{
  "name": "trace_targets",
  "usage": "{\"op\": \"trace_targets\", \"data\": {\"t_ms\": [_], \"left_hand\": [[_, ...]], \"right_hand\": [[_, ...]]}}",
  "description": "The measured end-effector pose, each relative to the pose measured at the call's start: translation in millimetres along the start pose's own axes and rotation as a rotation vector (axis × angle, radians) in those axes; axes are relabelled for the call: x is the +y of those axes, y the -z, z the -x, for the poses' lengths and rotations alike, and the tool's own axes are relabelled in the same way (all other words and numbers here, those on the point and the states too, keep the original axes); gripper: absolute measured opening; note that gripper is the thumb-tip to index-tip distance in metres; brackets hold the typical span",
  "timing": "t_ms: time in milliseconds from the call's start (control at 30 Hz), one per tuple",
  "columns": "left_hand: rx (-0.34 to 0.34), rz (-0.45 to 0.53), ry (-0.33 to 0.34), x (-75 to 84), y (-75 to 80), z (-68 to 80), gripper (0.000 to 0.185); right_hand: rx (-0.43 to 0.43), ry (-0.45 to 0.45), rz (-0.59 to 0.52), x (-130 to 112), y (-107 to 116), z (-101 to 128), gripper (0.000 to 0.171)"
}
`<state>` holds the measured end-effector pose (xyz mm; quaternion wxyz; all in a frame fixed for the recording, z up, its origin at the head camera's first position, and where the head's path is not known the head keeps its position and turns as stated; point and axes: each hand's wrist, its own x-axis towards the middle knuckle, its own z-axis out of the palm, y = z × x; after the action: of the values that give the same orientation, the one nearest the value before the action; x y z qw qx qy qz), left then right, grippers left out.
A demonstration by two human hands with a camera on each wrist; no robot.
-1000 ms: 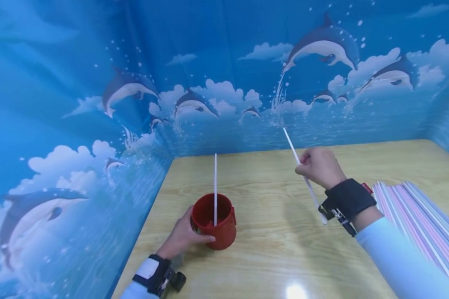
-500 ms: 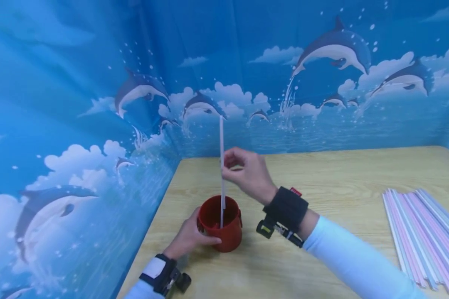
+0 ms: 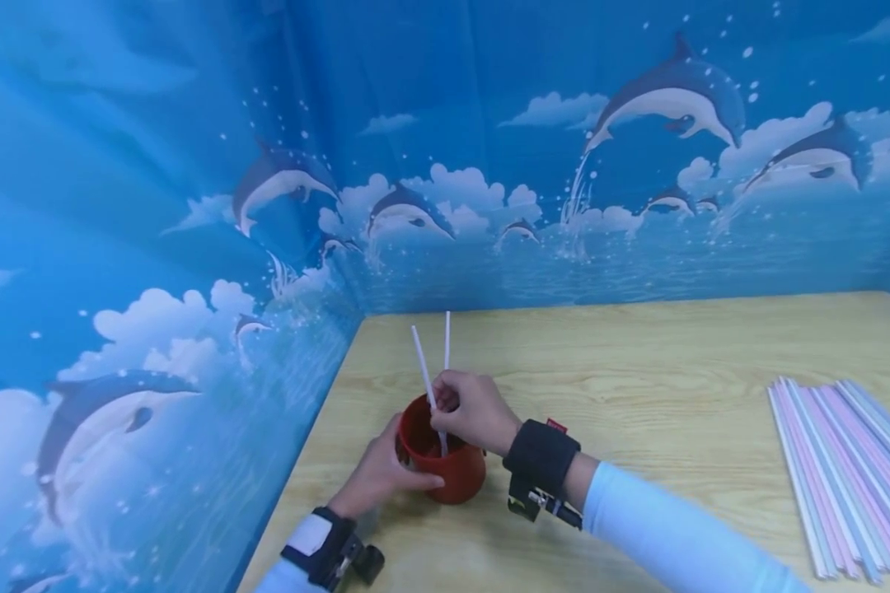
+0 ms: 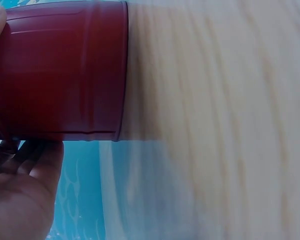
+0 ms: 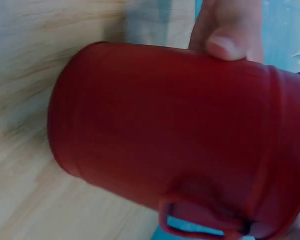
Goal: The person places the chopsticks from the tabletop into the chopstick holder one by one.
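Note:
A small red bucket (image 3: 460, 479) with side loop handles stands upright on the table in the head view. My left hand (image 3: 380, 476) grips its left side, thumb across the front and fingers behind; the left wrist view shows the hand (image 4: 20, 200) against the wall. Above the rim, my right hand (image 3: 480, 413) pinches a pale straw (image 3: 421, 356), which leans left with its lower end inside the bucket. A second pale straw (image 3: 447, 339) rises behind the right fingers, its lower part hidden. In the right wrist view, the bucket (image 5: 155, 125) fills the middle.
A bundle of several pastel straws (image 3: 853, 478), pink, white, blue and lilac, lies on the wooden table (image 3: 638, 379) at the right. A blue dolphin-print curtain (image 3: 445, 247) borders the back and left table edges.
My right hand has carried the straw left from mid-table to the bucket, then lowered it so its end is inside. The left hand keeps its grip on the bucket.

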<state>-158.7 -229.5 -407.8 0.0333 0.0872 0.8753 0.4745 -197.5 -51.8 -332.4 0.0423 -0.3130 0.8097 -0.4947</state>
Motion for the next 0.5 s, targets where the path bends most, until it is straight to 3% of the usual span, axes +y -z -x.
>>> {"op": "trace_targets", "data": {"t_ms": [133,267,400,500], "left_hand": [[-0.006,-0.001,-0.032,-0.5,-1.3,-1.3,0.088],[-0.006,0.015,-0.043,-0.7,-1.9,-1.4,0.088],[0.008,0.059,0.011,5.6,-0.6,1.9,0.089],[0.007,0.109,0.059,15.2,0.6,4.9,0.089]], "right_hand": [[0.027,-0.019,0.044,0.2,5.2,0.1,0.013],[0.107,-0.054,0.083,-2.1,22.4,1.1,0.017],[0.226,-0.058,0.170,3.4,59.4,12.2,0.021],[0.322,-0.065,0.346,22.2,102.8,30.4,0.016]]}}
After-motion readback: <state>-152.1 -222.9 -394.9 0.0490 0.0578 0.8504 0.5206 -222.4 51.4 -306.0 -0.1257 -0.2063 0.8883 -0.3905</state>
